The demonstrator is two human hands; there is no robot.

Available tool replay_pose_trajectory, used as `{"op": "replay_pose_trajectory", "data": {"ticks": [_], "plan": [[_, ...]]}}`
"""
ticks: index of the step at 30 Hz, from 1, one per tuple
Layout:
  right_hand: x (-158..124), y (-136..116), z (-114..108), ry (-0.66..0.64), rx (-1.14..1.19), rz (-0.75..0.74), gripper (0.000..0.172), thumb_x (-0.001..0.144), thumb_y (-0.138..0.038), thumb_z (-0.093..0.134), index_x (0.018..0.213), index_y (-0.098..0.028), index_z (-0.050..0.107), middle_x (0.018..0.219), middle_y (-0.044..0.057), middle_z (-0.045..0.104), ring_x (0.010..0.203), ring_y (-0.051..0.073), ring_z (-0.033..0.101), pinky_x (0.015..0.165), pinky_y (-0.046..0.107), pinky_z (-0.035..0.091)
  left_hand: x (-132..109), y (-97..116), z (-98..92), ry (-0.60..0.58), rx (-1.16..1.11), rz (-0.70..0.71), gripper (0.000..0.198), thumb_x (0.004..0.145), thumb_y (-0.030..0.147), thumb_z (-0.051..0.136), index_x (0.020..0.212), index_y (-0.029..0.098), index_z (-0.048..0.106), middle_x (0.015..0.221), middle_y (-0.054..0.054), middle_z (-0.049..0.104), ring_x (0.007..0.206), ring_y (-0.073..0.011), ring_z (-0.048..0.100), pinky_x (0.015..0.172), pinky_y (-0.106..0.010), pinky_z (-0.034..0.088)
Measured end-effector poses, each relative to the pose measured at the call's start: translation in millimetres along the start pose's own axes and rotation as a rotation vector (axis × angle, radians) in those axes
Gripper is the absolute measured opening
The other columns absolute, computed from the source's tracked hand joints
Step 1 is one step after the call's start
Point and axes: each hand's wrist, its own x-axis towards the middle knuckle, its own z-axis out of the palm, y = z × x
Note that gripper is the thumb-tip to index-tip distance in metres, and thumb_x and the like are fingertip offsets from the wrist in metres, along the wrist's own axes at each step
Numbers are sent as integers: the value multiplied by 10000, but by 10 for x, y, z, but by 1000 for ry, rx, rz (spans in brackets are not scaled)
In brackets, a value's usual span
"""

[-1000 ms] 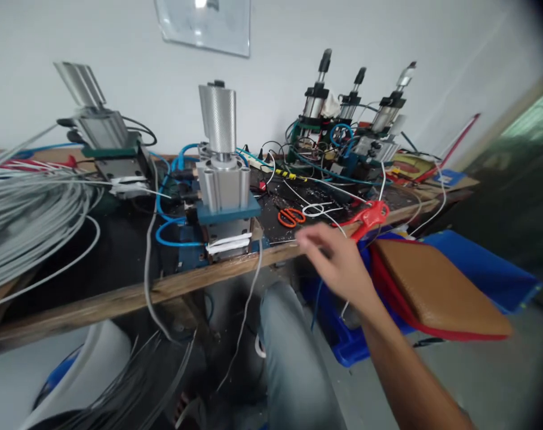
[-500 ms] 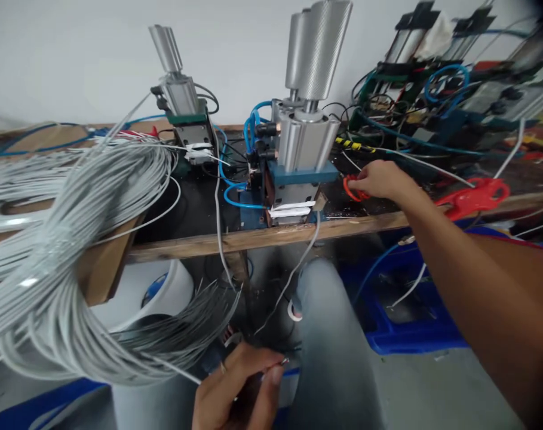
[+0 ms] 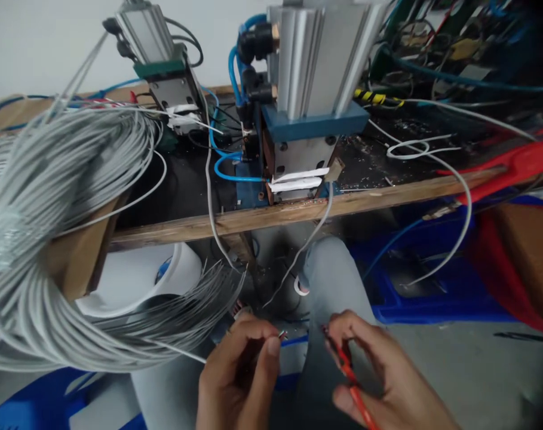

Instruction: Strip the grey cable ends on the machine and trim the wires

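Observation:
My left hand (image 3: 244, 367) pinches the stripped end of a grey cable (image 3: 181, 351) between thumb and forefinger, with small thin wires (image 3: 282, 335) showing at the fingertips. My right hand (image 3: 374, 370) is wrapped round red-handled pliers (image 3: 354, 379), whose tip points toward the wires but stays apart from them. Both hands are above my lap. The cable runs from a large grey cable bundle (image 3: 69, 239) that drapes over the bench edge at the left.
A pneumatic machine (image 3: 304, 149) stands at the wooden bench edge (image 3: 186, 227), with a second machine (image 3: 163, 77) behind left. A white bucket (image 3: 139, 280) sits below. Blue crates (image 3: 401, 298) and a red tool (image 3: 513, 164) are at the right.
My right hand has come down from the bench with the red-handled pliers, near my left hand. The view has shifted closer to the bench. My left hand still pinches the cable end.

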Motion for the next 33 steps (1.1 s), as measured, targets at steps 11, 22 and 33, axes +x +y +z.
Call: {"op": "replay_pose_trajectory", "data": {"ticks": [11,22,33], "plan": [[5,12,203,-30,-202,71,237,799,-220,700,899,-235,486,837,-24,562,783,173,540,727,308,454,71,-62,-75,-149,84,122,154,1036,220,581,977,313,689,906,50,597,789,-81,576,693,-140,460],[-2,64,195,-27,-279,-105,217,913,-270,688,905,-238,474,760,-40,547,700,148,546,631,249,469,-7,-55,33,-84,108,108,188,997,187,588,943,319,709,909,62,616,771,-65,595,670,-140,441],[-65,38,218,25,-321,-102,217,937,-318,667,907,-240,466,776,-19,550,718,167,557,589,263,448,-54,-60,-3,-104,144,96,187,1016,187,576,941,307,699,913,72,610,776,-52,583,673,-127,439]]}}
